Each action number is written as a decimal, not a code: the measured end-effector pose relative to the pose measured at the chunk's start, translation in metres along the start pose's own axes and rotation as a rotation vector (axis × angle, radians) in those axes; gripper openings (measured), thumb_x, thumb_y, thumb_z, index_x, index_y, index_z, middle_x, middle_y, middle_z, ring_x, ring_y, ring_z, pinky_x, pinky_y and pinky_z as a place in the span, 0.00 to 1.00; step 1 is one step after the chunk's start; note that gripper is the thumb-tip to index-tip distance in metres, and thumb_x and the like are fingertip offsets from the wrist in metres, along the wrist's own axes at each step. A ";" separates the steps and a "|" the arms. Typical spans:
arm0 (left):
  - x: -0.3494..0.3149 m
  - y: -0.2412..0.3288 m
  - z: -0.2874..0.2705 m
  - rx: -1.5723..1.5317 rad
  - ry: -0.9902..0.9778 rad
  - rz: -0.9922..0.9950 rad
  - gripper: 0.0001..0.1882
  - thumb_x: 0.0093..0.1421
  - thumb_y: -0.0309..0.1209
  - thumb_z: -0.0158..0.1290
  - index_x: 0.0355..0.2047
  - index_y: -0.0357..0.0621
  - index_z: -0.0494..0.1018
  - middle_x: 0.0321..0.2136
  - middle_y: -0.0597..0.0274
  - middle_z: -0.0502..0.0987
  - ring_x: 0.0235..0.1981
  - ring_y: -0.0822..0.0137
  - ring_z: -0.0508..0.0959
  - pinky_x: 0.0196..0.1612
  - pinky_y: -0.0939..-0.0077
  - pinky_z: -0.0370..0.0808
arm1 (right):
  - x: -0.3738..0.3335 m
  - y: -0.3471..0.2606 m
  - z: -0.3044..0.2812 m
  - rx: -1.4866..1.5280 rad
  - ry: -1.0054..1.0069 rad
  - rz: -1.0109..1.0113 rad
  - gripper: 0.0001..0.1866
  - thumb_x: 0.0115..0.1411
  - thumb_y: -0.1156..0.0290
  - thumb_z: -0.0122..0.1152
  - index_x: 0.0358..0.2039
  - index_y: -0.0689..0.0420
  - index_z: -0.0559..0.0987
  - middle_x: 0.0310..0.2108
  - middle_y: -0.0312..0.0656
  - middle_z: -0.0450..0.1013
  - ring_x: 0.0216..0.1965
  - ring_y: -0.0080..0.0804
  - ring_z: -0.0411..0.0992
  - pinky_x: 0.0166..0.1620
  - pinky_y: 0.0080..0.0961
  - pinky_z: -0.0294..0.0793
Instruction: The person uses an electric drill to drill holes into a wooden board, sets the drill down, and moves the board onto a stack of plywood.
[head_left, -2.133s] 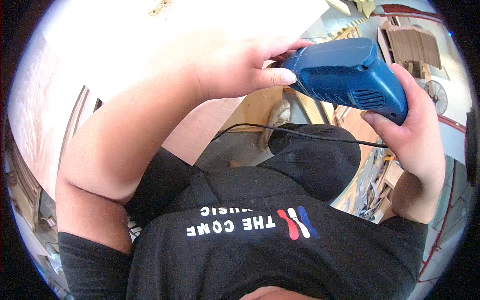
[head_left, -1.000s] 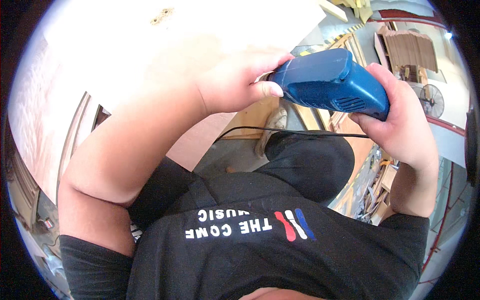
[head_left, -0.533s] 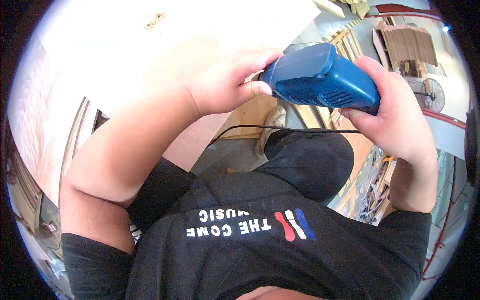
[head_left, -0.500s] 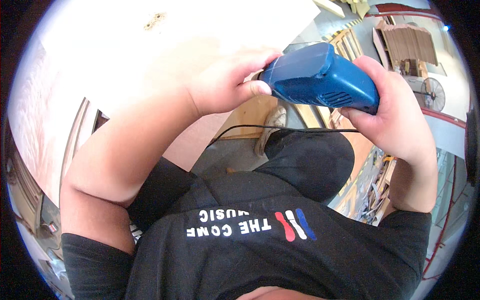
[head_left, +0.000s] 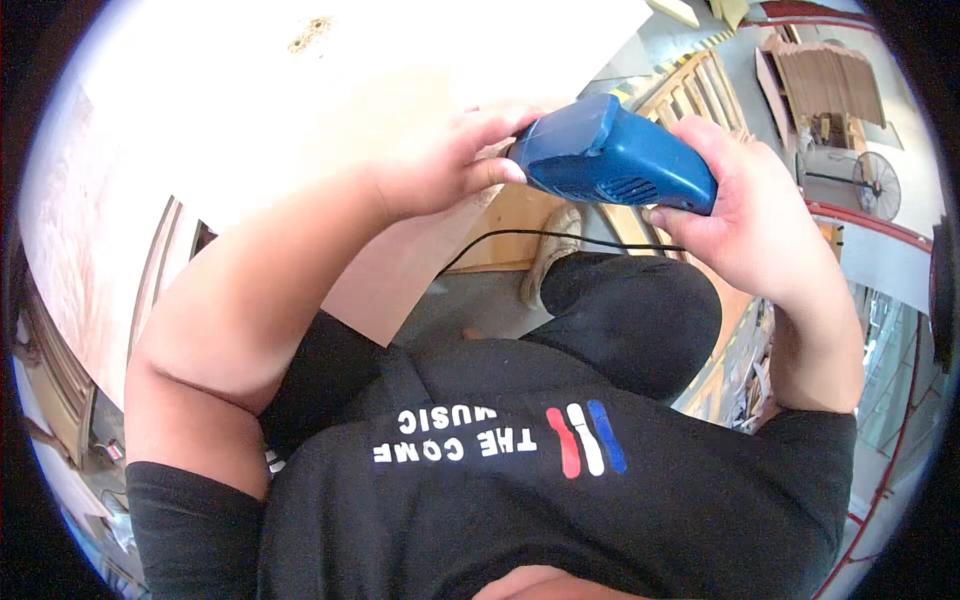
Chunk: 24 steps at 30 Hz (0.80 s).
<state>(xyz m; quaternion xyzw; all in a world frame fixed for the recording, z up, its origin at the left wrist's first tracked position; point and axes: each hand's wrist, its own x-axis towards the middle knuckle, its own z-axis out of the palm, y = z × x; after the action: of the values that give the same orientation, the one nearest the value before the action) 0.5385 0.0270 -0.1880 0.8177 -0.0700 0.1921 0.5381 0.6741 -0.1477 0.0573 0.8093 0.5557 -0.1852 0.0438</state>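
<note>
A blue corded power tool with vent slots is held against the edge of a large pale wooden board. My left hand grips the tool's front end, fingers wrapped over it, resting on the board. Around the rear of the tool's body closes my right hand. The tool's working end is hidden under my left hand. A black cord runs below the tool across my lap.
My black trouser leg and a light shoe show below the board, over a grey floor. Wooden pallets and a standing fan lie at the upper right. Stacked wood panels stand at the left.
Both hands and the blue tool have shifted left and slightly up along the board's edge. My grip on the tool is unchanged.
</note>
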 end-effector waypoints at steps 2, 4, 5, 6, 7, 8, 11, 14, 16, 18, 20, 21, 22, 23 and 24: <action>-0.002 0.006 -0.009 -0.002 -0.015 0.002 0.28 0.69 0.40 0.55 0.66 0.47 0.66 0.54 0.46 0.77 0.56 0.44 0.74 0.61 0.54 0.71 | -0.002 -0.004 -0.006 -0.006 -0.005 0.004 0.22 0.48 0.77 0.73 0.45 0.61 0.77 0.30 0.50 0.77 0.33 0.43 0.80 0.40 0.34 0.77; 0.000 0.010 -0.022 0.318 -0.150 -0.217 0.28 0.70 0.34 0.52 0.69 0.45 0.63 0.58 0.47 0.74 0.57 0.46 0.74 0.62 0.54 0.70 | -0.011 -0.008 -0.019 0.082 0.021 0.062 0.25 0.48 0.79 0.74 0.48 0.62 0.77 0.31 0.48 0.78 0.34 0.36 0.80 0.43 0.31 0.77; -0.003 0.003 -0.020 0.435 -0.100 -0.240 0.28 0.71 0.35 0.52 0.69 0.44 0.63 0.62 0.49 0.72 0.64 0.47 0.71 0.67 0.54 0.66 | -0.020 -0.007 -0.023 0.103 0.091 0.052 0.27 0.49 0.80 0.73 0.51 0.63 0.75 0.35 0.45 0.77 0.40 0.30 0.78 0.47 0.28 0.75; -0.008 -0.003 -0.017 0.438 -0.100 -0.239 0.28 0.71 0.35 0.52 0.69 0.44 0.63 0.62 0.49 0.72 0.64 0.47 0.71 0.67 0.54 0.66 | -0.026 -0.005 -0.027 0.104 0.094 0.052 0.27 0.49 0.80 0.73 0.51 0.63 0.75 0.35 0.45 0.77 0.40 0.30 0.78 0.47 0.28 0.75; -0.013 -0.007 -0.015 0.642 -0.103 -0.209 0.29 0.71 0.36 0.51 0.70 0.43 0.62 0.65 0.50 0.69 0.68 0.49 0.66 0.70 0.53 0.62 | -0.033 -0.001 -0.032 0.136 0.087 0.073 0.28 0.49 0.80 0.73 0.52 0.64 0.75 0.38 0.43 0.77 0.42 0.29 0.76 0.49 0.27 0.74; -0.017 -0.011 -0.013 0.845 -0.105 -0.178 0.29 0.72 0.37 0.49 0.70 0.42 0.61 0.68 0.51 0.65 0.72 0.51 0.61 0.73 0.53 0.57 | -0.039 0.001 -0.035 0.168 0.080 0.093 0.29 0.49 0.81 0.73 0.54 0.64 0.74 0.40 0.42 0.76 0.44 0.28 0.75 0.51 0.26 0.73; -0.028 -0.009 -0.012 0.996 -0.204 -0.324 0.34 0.73 0.47 0.46 0.71 0.39 0.58 0.74 0.55 0.57 0.77 0.53 0.50 0.76 0.48 0.48 | -0.070 0.009 -0.037 0.244 0.262 0.120 0.32 0.49 0.79 0.73 0.56 0.65 0.74 0.40 0.42 0.77 0.43 0.30 0.77 0.50 0.26 0.74; -0.031 -0.008 -0.009 1.052 -0.241 -0.326 0.41 0.71 0.54 0.46 0.75 0.42 0.52 0.77 0.55 0.47 0.78 0.55 0.43 0.78 0.50 0.39 | -0.107 0.027 -0.028 0.509 0.547 0.224 0.29 0.52 0.75 0.74 0.54 0.65 0.73 0.38 0.41 0.79 0.35 0.28 0.78 0.43 0.23 0.77; -0.017 0.006 0.008 1.039 -0.327 -0.342 0.45 0.69 0.58 0.46 0.75 0.42 0.50 0.77 0.54 0.45 0.78 0.54 0.42 0.78 0.50 0.38 | -0.142 0.057 -0.026 0.758 0.448 0.382 0.24 0.57 0.70 0.72 0.52 0.64 0.75 0.36 0.44 0.79 0.28 0.26 0.75 0.35 0.21 0.77; -0.013 0.021 0.025 1.055 -0.413 -0.392 0.49 0.67 0.63 0.45 0.76 0.41 0.48 0.78 0.53 0.43 0.78 0.53 0.40 0.78 0.50 0.37 | -0.154 0.076 0.017 1.015 0.635 0.490 0.21 0.62 0.63 0.67 0.51 0.60 0.74 0.36 0.46 0.78 0.24 0.24 0.72 0.28 0.23 0.73; -0.023 0.020 0.045 1.051 -0.469 -0.356 0.53 0.64 0.67 0.44 0.75 0.40 0.48 0.77 0.51 0.43 0.78 0.51 0.40 0.77 0.49 0.36 | -0.141 0.106 0.073 1.448 0.774 0.371 0.16 0.63 0.66 0.66 0.47 0.61 0.75 0.33 0.47 0.79 0.24 0.29 0.74 0.27 0.25 0.75; -0.022 0.021 0.050 1.071 -0.474 -0.335 0.53 0.64 0.67 0.44 0.75 0.40 0.48 0.77 0.51 0.43 0.78 0.51 0.40 0.77 0.49 0.36 | -0.138 0.129 0.107 1.645 0.802 0.356 0.16 0.64 0.66 0.66 0.46 0.61 0.75 0.33 0.47 0.78 0.24 0.30 0.74 0.27 0.27 0.76; -0.022 0.022 0.056 1.046 -0.465 -0.281 0.52 0.65 0.66 0.46 0.75 0.39 0.48 0.77 0.51 0.44 0.78 0.51 0.41 0.77 0.48 0.37 | -0.135 0.149 0.130 1.838 0.823 0.337 0.15 0.65 0.65 0.65 0.46 0.61 0.74 0.32 0.47 0.78 0.24 0.31 0.74 0.27 0.28 0.77; -0.022 0.023 0.060 1.025 -0.460 -0.236 0.52 0.65 0.64 0.48 0.75 0.39 0.48 0.77 0.51 0.45 0.78 0.51 0.42 0.77 0.48 0.37 | -0.135 0.156 0.137 1.851 0.841 0.330 0.15 0.65 0.65 0.65 0.46 0.61 0.74 0.32 0.47 0.78 0.24 0.31 0.74 0.27 0.28 0.77; -0.021 0.023 0.060 1.040 -0.469 -0.223 0.52 0.65 0.64 0.48 0.75 0.39 0.48 0.77 0.51 0.45 0.78 0.51 0.42 0.77 0.48 0.37 | -0.136 0.162 0.143 1.871 0.839 0.374 0.16 0.65 0.65 0.65 0.46 0.61 0.74 0.33 0.47 0.77 0.24 0.31 0.74 0.27 0.30 0.77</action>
<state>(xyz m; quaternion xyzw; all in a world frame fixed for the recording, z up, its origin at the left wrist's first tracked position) 0.5262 -0.0391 -0.1970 0.9977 0.0027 -0.0428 0.0527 0.7439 -0.3689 -0.0493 0.5927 0.0268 -0.2361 -0.7696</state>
